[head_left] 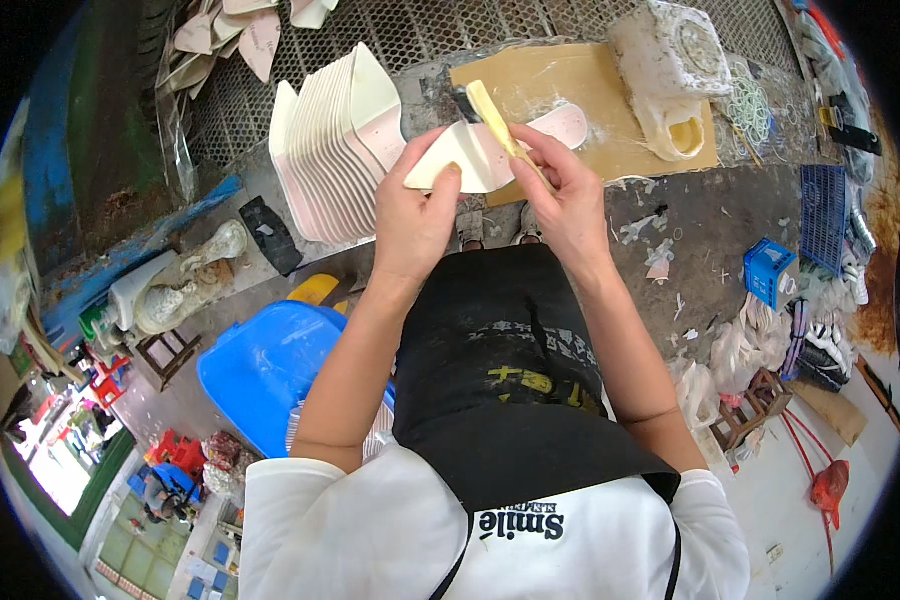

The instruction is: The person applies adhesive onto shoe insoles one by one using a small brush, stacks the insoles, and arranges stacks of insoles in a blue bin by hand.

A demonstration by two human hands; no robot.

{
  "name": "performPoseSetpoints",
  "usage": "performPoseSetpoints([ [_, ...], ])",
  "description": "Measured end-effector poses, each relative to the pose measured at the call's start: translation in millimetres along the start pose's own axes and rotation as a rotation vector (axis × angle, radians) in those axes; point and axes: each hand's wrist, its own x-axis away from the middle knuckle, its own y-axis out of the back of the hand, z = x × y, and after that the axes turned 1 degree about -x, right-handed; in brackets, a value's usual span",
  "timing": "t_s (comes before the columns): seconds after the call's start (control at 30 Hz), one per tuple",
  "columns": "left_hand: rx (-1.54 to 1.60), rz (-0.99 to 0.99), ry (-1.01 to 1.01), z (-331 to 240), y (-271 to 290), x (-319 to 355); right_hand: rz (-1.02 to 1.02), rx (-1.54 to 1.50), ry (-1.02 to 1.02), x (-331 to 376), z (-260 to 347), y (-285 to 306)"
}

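Observation:
My left hand (415, 212) grips one end of a cream insole board (475, 158), its thumb lying on top. The board's rounded pinkish far end reaches to the right behind my right hand. My right hand (570, 205) is closed round the handle of a flat brush (492, 118), yellowish with dark bristles at its far left. The brush crosses over the board; whether it touches the surface I cannot tell. A tightly nested row of similar curved insole boards (335, 150) stands on the bench just left of my left hand.
A white-crusted plastic jug (670, 60) with a cut opening lies on brown cardboard (610, 150). Loose board pieces (260, 45) are at the far left. A black phone-like slab (270, 235) rests on the bench edge. Below left is a blue plastic chair or tub (270, 365).

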Motion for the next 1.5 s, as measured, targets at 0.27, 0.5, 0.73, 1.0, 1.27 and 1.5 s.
performPoseSetpoints([
  [0.27, -0.124, -0.014, -0.102, -1.3, 0.7, 5.3, -0.124, 0.283, 0.160, 4.2, -3.6, 11.2],
  [0.5, -0.155, 0.008, -0.102, -5.8, 1.6, 5.6, -0.248, 0.523, 0.139, 5.4, -29.0, 36.7],
  [0.73, -0.133, 0.028, -0.052, -8.8, 2.3, -0.5, -0.064, 0.070, -0.061, 59.4, -34.1, 45.0],
  [1.0, -0.054, 0.018, -0.008, -14.2, 2.5, -1.6, -0.262, 0.182, -0.070, 70.8, -76.4, 48.4],
  [1.27, 0.006, 0.037, 0.020, -12.0, 7.3, -6.9, -0.170, 0.378, 0.092, 54.9, -61.8, 57.5],
  [1.5, -0.030, 0.053, 0.049, -9.9, 13.5, -7.2, -0.234, 0.693, 0.059, -12.6, -57.4, 74.0],
])
